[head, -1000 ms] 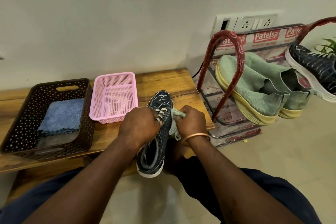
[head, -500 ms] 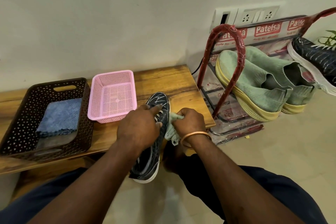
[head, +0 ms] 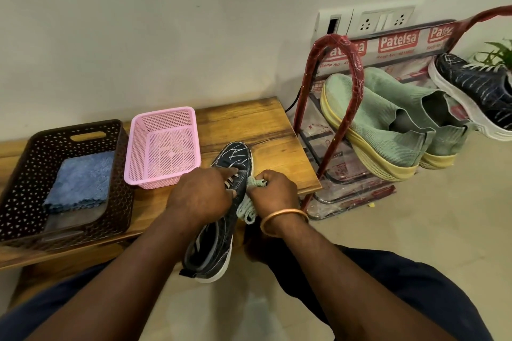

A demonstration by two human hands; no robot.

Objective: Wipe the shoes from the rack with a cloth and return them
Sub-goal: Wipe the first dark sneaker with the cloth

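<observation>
Dark fabric shoe [head: 232, 158] | left hand [head: 199, 194] grip clasps it | right hand [head: 274, 191] grip bunches pale-green cloth [head: 246, 209]

On the worktop [head: 249, 124], the shoe [head: 232, 155] points toward 12 o'clock, heel past the near edge, with the left hand [head: 199, 196] holding it from 9 and the right hand [head: 274, 191] gripping the wiping cloth [head: 246, 210] against its side from 3. The small basket [head: 135, 147] stands at 10 o'clock, and the large basket [head: 25, 174], a folded cloth [head: 80, 180] inside, farther out at 9. At 2 o'clock the rack [head: 329, 86] stands on the floor [head: 415, 230] beside the worktop's end, carrying a pair of slip-ons [head: 382, 133] and, farther right, a laced shoe [head: 476, 88].
</observation>
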